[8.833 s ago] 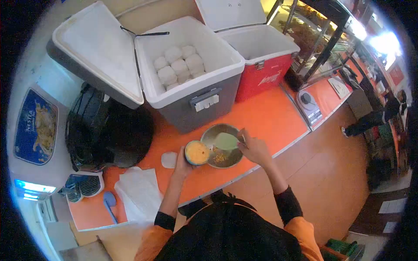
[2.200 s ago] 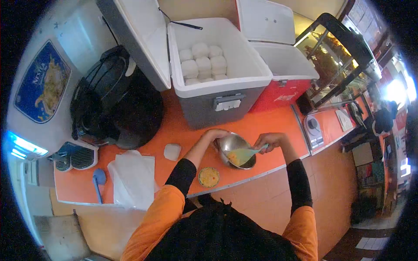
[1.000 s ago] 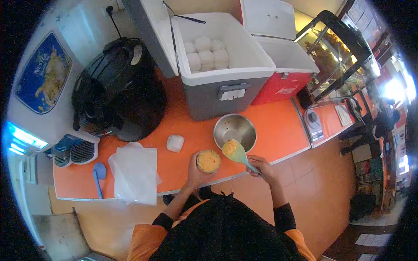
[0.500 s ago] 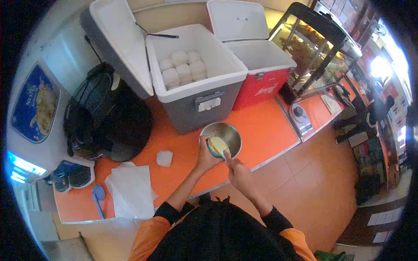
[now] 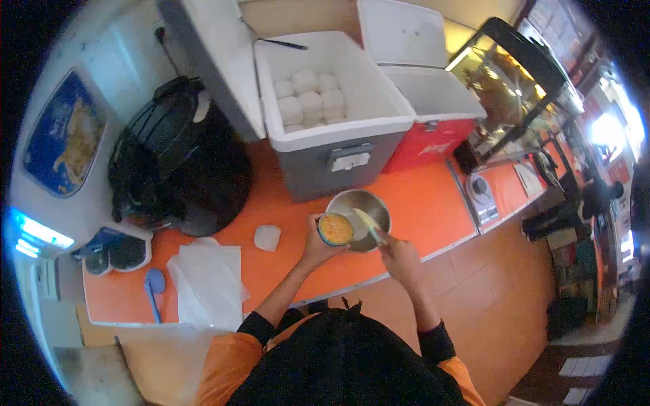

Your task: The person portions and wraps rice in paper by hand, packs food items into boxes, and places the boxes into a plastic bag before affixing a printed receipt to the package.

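My left hand [image 5: 315, 245] is closed around a small blue-rimmed cup [image 5: 336, 229] filled with an orange-yellow food mix. In my right hand [image 5: 401, 260] is a pale yellow-green spatula [image 5: 368, 222], its blade tilted up to the left, apart from the cup. A steel mixing bowl [image 5: 379, 205] stands on the orange counter just beyond both hands, partly covered by the cup and spatula. A white piece like a small sheet or flat round [image 5: 267, 237] lies on the counter to the left of the cup.
An open grey cooler [image 5: 325, 162] holds several white wrapped round items, with a red cooler [image 5: 428, 143] beside it. White sheets [image 5: 210, 284] and a blue ladle [image 5: 155, 284] lie at left. Farther right stand a scale [image 5: 481, 196], a glass display case [image 5: 504, 88] and another person [image 5: 575, 206].
My right hand has drawn the spatula off the cup to the right, so the food in the cup now shows. The whole view has shifted slightly as the head moved.
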A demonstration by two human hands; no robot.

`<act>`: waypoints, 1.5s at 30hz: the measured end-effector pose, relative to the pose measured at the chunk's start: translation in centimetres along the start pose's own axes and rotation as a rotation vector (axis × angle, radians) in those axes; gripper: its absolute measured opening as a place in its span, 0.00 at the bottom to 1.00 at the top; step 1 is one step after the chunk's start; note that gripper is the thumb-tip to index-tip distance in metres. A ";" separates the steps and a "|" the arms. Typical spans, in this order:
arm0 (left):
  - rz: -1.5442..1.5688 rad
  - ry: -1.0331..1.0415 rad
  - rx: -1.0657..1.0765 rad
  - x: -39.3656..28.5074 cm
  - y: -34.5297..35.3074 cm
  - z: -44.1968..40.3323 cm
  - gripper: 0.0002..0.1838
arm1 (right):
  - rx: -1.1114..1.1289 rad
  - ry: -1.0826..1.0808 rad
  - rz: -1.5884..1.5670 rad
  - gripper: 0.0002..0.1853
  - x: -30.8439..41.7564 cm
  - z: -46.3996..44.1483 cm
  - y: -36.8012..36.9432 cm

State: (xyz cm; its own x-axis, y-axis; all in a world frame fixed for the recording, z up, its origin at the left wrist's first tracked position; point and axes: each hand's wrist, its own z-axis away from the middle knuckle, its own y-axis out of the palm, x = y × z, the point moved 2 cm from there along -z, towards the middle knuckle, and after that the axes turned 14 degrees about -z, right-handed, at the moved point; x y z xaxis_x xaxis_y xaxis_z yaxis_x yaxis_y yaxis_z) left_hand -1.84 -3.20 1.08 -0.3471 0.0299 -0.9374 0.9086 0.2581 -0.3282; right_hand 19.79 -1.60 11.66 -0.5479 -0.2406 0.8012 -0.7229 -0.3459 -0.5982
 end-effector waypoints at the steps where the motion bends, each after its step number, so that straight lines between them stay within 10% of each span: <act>1: -0.008 0.056 -0.016 -0.4 -0.9 0.4 0.50 | 0.000 0.000 0.134 0.21 -1.9 -1.1 0.3; 12: 0.248 0.028 -0.153 1.8 -7.0 7.1 0.49 | -0.393 -0.615 0.526 0.10 -4.2 -5.1 5.0; 14: -0.287 0.127 -0.290 1.7 -8.5 8.2 0.48 | -0.342 -0.280 0.483 0.08 -7.6 -7.2 6.2; 17: -0.019 -0.004 -0.286 -0.9 -10.7 9.4 0.48 | -0.398 -0.284 0.175 0.07 -2.0 -6.5 8.4; 19: 0.074 -0.021 -0.269 -1.6 -12.4 10.3 0.50 | -0.085 0.087 0.182 0.07 0.0 -5.8 10.7; 21: 0.036 0.016 -0.326 -1.3 -13.9 11.4 0.51 | -0.035 -0.271 -0.305 0.12 -1.3 -4.2 16.3; 25: -0.173 0.033 -0.347 -0.9 -19.5 14.1 0.57 | 0.463 0.813 -1.519 0.31 7.7 1.3 27.2; 28: -0.523 0.040 -0.407 1.6 -23.3 17.3 0.59 | 0.992 0.903 -1.923 0.35 9.5 1.4 32.8; 36: -0.931 -0.198 -0.198 11.8 -32.3 31.6 0.47 | 0.433 0.515 -0.885 0.31 16.7 1.0 44.6; 38: -0.889 -0.157 -0.188 13.2 -32.2 33.3 0.42 | 0.131 -0.401 -0.100 0.34 17.3 1.7 47.7; 45: -0.817 -0.093 -0.069 13.6 -33.3 35.0 0.31 | 0.103 -0.378 0.159 0.44 16.8 2.8 50.9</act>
State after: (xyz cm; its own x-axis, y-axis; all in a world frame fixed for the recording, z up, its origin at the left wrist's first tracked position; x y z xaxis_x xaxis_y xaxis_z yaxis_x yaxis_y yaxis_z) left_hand -28.74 -45.22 -4.85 -0.8691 -0.2726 -0.4128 0.3606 0.2222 -0.9059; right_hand -25.04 -25.77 -5.28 -0.4425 -0.6072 0.6600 -0.5856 -0.3617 -0.7254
